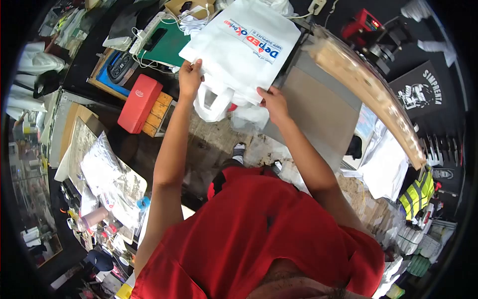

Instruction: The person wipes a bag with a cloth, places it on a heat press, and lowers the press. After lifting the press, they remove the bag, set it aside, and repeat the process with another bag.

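Note:
A white tote bag (224,55) with blue and red print reading "DepED" lies spread out in front of me at the top of the view. Its loop handle (217,107) hangs down toward me. My left hand (191,78) pinches the bag's near left corner between thumb and fingers. At the near right corner, my right hand (274,103) grips the edge in the same way. White material, partly hidden, shows beneath the bag between the hands.
A red box (140,103) and a green board (167,44) with a phone stand to the left. Brown cardboard (318,112) lies right of the bag, beside a long plastic-wrapped piece (366,82). A red machine (359,25) stands at the back right.

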Demonstrator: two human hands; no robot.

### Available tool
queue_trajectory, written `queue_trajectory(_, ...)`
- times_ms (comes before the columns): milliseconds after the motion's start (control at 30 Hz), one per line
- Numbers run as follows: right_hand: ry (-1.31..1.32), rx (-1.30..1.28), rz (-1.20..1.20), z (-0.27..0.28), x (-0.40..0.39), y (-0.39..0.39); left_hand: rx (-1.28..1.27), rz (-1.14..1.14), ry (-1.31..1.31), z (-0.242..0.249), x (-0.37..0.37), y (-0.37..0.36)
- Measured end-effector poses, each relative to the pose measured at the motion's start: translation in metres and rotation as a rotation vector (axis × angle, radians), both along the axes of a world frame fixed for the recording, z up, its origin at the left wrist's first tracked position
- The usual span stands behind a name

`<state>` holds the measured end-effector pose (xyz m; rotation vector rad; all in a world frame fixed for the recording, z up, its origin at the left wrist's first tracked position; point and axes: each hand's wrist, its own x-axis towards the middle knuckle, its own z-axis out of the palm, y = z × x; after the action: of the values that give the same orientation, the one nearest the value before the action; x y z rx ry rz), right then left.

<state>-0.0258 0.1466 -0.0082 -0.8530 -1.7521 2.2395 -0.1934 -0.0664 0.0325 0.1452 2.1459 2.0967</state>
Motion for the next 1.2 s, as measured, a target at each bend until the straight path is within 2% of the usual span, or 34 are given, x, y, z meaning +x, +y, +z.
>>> queue_trajectory(33, -0.005, -0.002, 0.004, -0.004, -0.016, -0.005, -0.002, 0.004, -0.005, -0.016, -0.017, -0.006)
queue_trajectory(100, -0.054, 0.164, 0.001, -0.018, -0.042, -0.013, -0.183, 0.062, -0.051, -0.06, -0.049, -0.018)
queue_trajectory(133, -0.104, 0.26, -0.007, -0.023, -0.05, -0.017, -0.551, 0.104, 0.109, -0.071, -0.055, -0.025)
queue_trajectory(167, -0.117, 0.259, -0.015, -0.029, -0.055, -0.021, -0.552, 0.091, 0.1, -0.083, -0.062, -0.03)
queue_trajectory(233, -0.19, 0.279, 0.011, -0.039, -0.056, -0.026, -0.761, 0.091, 0.039, -0.111, -0.068, -0.037)
queue_trajectory(333, -0.234, 0.333, 0.008, -0.048, -0.055, -0.022, -0.757, 0.006, 0.019, -0.133, -0.066, -0.047)
queue_trajectory(400, -0.258, 0.37, -0.012, -0.043, -0.053, -0.021, -0.773, -0.047, 0.053, -0.131, -0.06, -0.055)
queue_trajectory(500, -0.292, 0.33, -0.09, -0.033, -0.058, -0.008, -0.764, -0.004, 0.155, -0.09, -0.074, -0.046)
queue_trajectory(567, -0.273, 0.936, -0.284, -0.046, -0.07, 0.016, -0.628, 0.176, 0.288, -0.055, -0.102, -0.029)
queue_trajectory(600, -0.372, 0.828, -0.194, -0.033, -0.081, 0.03, -0.674, 0.075, 0.268, -0.041, -0.126, -0.015)
queue_trajectory(633, -0.373, 0.834, -0.201, -0.041, -0.099, 0.043, -0.715, -0.026, 0.25, -0.037, -0.158, 0.005)
queue_trajectory(700, -0.356, 0.809, -0.315, -0.064, -0.136, 0.073, -0.588, -0.117, 0.394, -0.057, -0.22, 0.051)
queue_trajectory(733, -0.36, 0.821, -0.324, -0.059, -0.15, 0.082, -0.717, -0.164, 0.423, -0.079, -0.261, 0.074)
queue_trajectory(767, -0.466, 0.669, -0.32, -0.046, -0.165, 0.088, -0.844, -0.206, 0.442, -0.101, -0.295, 0.094)
queue_trajectory(800, -0.575, 0.517, -0.311, -0.043, -0.176, 0.095, -0.9, -0.315, 0.322, -0.099, -0.312, 0.11)
queue_trajectory(833, -0.587, 0.538, -0.302, -0.05, -0.187, 0.104, -0.95, -0.42, 0.199, -0.093, -0.327, 0.123)
queue_trajectory(900, -0.648, 0.515, -0.45, -0.068, -0.207, 0.119, -0.825, -0.301, 0.22, -0.099, -0.332, 0.153)
queue_trajectory(967, -0.669, 0.472, -0.405, -0.076, -0.225, 0.123, -0.743, -0.343, 0.295, -0.134, -0.332, 0.186)
queue_trajectory(1000, -0.675, 0.609, -0.351, -0.076, -0.235, 0.112, -0.664, -0.383, 0.379, -0.147, -0.329, 0.201)
queue_trajectory(1033, -0.675, 0.747, -0.294, -0.073, -0.242, 0.108, -0.84, -0.444, 0.269, -0.146, -0.327, 0.213)
queue_trajectory(1100, -0.67, 0.665, -0.292, -0.064, -0.239, 0.111, -0.899, -0.518, 0.244, -0.16, -0.338, 0.224)
queue_trajectory(1133, -0.658, 0.578, -0.285, -0.063, -0.233, 0.11, -0.843, -0.476, 0.241, -0.173, -0.351, 0.221)
queue_trajectory(1167, -0.667, 0.57, -0.277, -0.065, -0.227, 0.11, -0.791, -0.426, 0.238, -0.166, -0.35, 0.209)
queue_trajectory(1200, -0.634, 0.563, -0.299, -0.065, -0.219, 0.109, -0.634, -0.494, 0.417, -0.168, -0.336, 0.19)
